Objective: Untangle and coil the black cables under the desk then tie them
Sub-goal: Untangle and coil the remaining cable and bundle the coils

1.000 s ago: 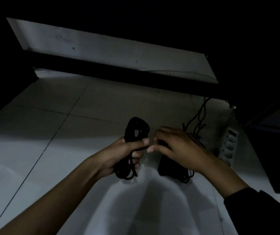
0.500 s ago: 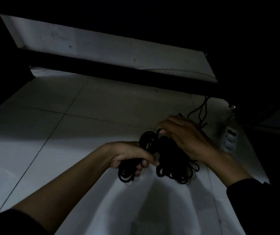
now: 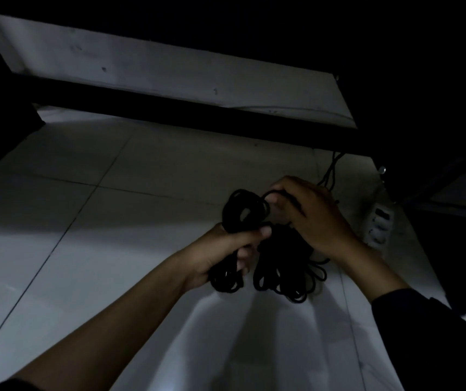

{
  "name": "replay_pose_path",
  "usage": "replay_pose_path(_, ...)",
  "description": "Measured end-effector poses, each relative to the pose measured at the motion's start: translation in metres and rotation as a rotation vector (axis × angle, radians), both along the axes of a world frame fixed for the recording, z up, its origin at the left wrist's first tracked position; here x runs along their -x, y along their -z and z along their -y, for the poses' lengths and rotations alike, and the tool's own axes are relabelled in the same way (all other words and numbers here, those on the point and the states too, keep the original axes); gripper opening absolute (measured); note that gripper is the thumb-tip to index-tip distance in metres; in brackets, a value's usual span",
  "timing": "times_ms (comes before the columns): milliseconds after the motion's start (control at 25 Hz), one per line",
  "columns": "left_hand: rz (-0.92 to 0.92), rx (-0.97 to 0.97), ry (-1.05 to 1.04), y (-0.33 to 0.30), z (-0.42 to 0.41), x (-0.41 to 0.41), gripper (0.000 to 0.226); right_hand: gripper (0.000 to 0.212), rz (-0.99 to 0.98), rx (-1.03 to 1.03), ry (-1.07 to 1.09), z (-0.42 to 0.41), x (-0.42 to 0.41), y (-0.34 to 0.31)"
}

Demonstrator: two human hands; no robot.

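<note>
Under a dark desk, over a pale tiled floor [image 3: 90, 249], two bare hands work on black cables in dim light. Near the middle of the scene, the left hand [image 3: 226, 252] is wrapped around the waist of a coiled cable bundle [image 3: 243, 213], thumb laid across the front; loops stick out above the fist and more hang below it. Just to the right, touching or nearly touching that bundle, a second, looser bunch of black cable [image 3: 288, 266] hangs with its loops spread at the near end. The right hand [image 3: 313, 218] sits over the top of this bunch, its fingertips pinching a single strand of cable at the far left edge of the hand, close to the upper loops of the first bundle. A dark sleeve [image 3: 429, 342] covers the right forearm at the near right. Farther right, a white power strip [image 3: 378, 224] lies on the floor, partly hidden by the right hand, and thin black wires [image 3: 330, 170] rise from behind the hand toward the dark desk frame [image 3: 197, 114].
</note>
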State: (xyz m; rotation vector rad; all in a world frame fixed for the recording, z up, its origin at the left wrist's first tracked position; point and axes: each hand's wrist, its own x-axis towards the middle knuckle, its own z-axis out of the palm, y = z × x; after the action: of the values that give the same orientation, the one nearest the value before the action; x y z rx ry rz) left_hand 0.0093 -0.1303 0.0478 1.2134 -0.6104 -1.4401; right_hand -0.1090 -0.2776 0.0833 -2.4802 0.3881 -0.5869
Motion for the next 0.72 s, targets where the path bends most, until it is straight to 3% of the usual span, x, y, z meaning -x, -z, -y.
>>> replay_pose_path(120,-0.126,0.093,-0.168,0.0,0.003,-0.002,0.024,0.016,-0.003,-0.118,0.059,-0.001,0.005,0.005)
replay_pose_path(320,-0.146,0.125,-0.287,0.001,0.015,0.013,0.03,0.018,0.027,-0.145,0.154,-0.002,0.01,0.015)
replay_pose_path(520,-0.129,0.087,-0.212,0.007,0.019,0.023,0.036,0.02,0.038,-0.072,0.215,0.006,0.018,0.023)
replay_pose_path(720,-0.108,0.029,-0.283,0.007,0.016,0.031,0.038,0.029,-0.011,-0.102,0.265,0.0,0.027,0.042)
